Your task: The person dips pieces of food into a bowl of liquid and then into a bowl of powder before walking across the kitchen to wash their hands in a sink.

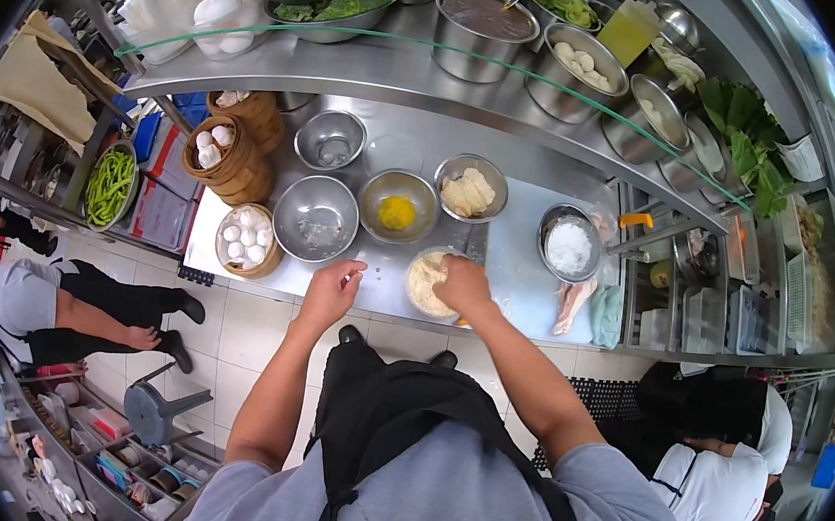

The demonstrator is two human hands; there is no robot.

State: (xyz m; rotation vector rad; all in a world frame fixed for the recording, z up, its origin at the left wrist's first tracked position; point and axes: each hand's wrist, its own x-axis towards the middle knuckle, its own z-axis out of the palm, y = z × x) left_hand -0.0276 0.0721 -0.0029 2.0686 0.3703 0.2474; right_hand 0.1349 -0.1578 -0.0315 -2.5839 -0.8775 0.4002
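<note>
At the front edge of the steel counter [525,291], your right hand [462,285] sits over the small round metal bowl of pale shredded filling [427,284], fingers curled down into or onto the contents; whether they grip anything, you cannot tell. Your left hand [332,291] hovers just beside the counter's lip, fingers loosely bent, nothing visibly held.

Risks, as a judgement:
- That bowl stands close to the counter's edge. A downward push on its near rim could tip it toward the tiled floor.
- The empty steel mixing bowl [315,218] lies near your left hand; a careless sweep could knock it into the bamboo steamer of white dumplings [247,240] just beside it.
- The steel bowl with the yellow lump [398,205] stands behind; reaching over drags a sleeve through the filling.
- A crouching person [21,308] works low at your left; dropped things fall that way.
</note>
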